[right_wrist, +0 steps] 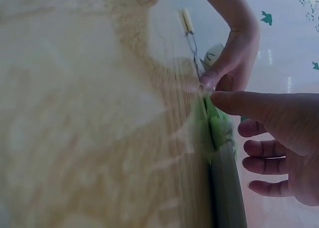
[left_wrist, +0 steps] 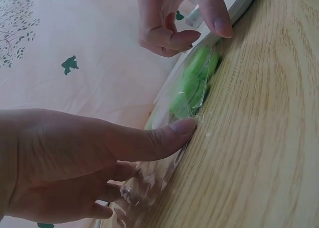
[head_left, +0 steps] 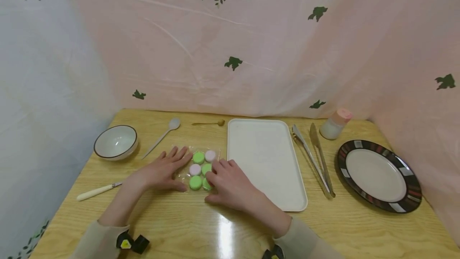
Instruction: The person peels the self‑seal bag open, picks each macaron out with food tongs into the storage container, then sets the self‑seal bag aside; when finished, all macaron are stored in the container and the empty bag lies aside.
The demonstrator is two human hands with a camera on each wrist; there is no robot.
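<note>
Near the middle of the table lies a flat clear plastic packet [head_left: 184,175] of green and pale-lilac round pieces, which look like macarons [head_left: 195,182]. On the packet's left side rests my left hand [head_left: 158,175], its fingers spread. In the left wrist view that thumb [left_wrist: 167,138] presses the plastic's edge. My right hand [head_left: 231,185] hovers over the packet's right side, covering part of the macarons. Its fingers are loosely bent, and nothing shows between them and the thumb in the right wrist view.
A white tray [head_left: 266,163] stands right of the packet, with tongs [head_left: 310,157], a brown-bladed utensil [head_left: 320,151], a pink-lidded jar [head_left: 334,125] and a dark-rimmed plate [head_left: 377,175] beyond. Leftward are a bowl [head_left: 116,143], a grey spoon [head_left: 161,137] and a cream-handled utensil [head_left: 97,192]. A small gold spoon [head_left: 212,123] lies behind.
</note>
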